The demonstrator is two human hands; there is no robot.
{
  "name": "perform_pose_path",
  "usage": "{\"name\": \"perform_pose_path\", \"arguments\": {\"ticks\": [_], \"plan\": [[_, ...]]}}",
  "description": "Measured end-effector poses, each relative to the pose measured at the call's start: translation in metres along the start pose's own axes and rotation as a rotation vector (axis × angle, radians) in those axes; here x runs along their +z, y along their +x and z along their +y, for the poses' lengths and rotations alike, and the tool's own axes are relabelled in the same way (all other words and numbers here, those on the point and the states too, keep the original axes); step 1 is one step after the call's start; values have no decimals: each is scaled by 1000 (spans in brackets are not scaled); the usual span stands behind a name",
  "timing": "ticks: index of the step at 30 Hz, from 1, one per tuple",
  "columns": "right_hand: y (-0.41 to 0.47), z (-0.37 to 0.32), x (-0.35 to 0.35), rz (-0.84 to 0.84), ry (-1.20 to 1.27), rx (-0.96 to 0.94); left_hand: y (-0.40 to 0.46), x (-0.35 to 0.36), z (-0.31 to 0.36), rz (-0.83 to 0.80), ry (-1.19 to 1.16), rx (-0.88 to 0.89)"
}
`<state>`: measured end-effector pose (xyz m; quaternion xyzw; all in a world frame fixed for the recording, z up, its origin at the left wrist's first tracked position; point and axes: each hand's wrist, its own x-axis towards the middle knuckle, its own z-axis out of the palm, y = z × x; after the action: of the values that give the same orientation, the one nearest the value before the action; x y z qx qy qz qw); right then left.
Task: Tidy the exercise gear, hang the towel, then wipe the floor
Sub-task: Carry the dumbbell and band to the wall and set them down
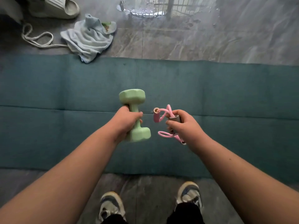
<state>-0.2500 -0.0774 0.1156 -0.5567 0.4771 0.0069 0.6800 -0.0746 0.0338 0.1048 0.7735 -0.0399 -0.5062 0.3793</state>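
Above the teal fabric exercise mat (64, 126), both your hands are loaded. Your left hand (127, 121) has its fingers wrapped round the shaft of the pale green hexagonal-ended dumbbell (135, 114); its long axis runs nearly upright in view, tilted slightly, one head above the fist and one below. Your right hand (182, 125) pinches a grey-brown foam handle of the pink rubber resistance tube (165, 123), with loops of tube spilling out above and below the fingers and a second handle sticking out toward the dumbbell. The two items sit just beside each other, not touching.

The crumpled light blue cloth towel (88, 39) lies on the grey marbled floor tiles (194, 42) beyond the far mat edge, one corner overlapping the mat, up and to your left. Your left hand is the nearer one, but neither has a free finger. Judgement: gear goes down first; the towel step is not yet started. A white cord (37, 38) trails left of the towel. A bright wet-looking patch (139, 12) shows further out.
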Motion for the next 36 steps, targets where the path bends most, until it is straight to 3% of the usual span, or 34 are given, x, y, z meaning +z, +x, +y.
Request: {"name": "perform_pose_path", "arguments": {"ticks": [6,13,18,27,36], "plan": [[-152,-117,-14,2,58,18,-165,-24,85,-29,126,4],[-375,-304,-47,120,182,-3,-396,-69,228,-88,154,145],[-516,-375,-73,174,229,-78,-516,-81,300,-216,175,263],[-711,-388,-114,481,473,-229,-638,-30,366,-557,205,394],[-824,-314,-180,901,725,-300,-716,118,392,-879,451,554]]}}
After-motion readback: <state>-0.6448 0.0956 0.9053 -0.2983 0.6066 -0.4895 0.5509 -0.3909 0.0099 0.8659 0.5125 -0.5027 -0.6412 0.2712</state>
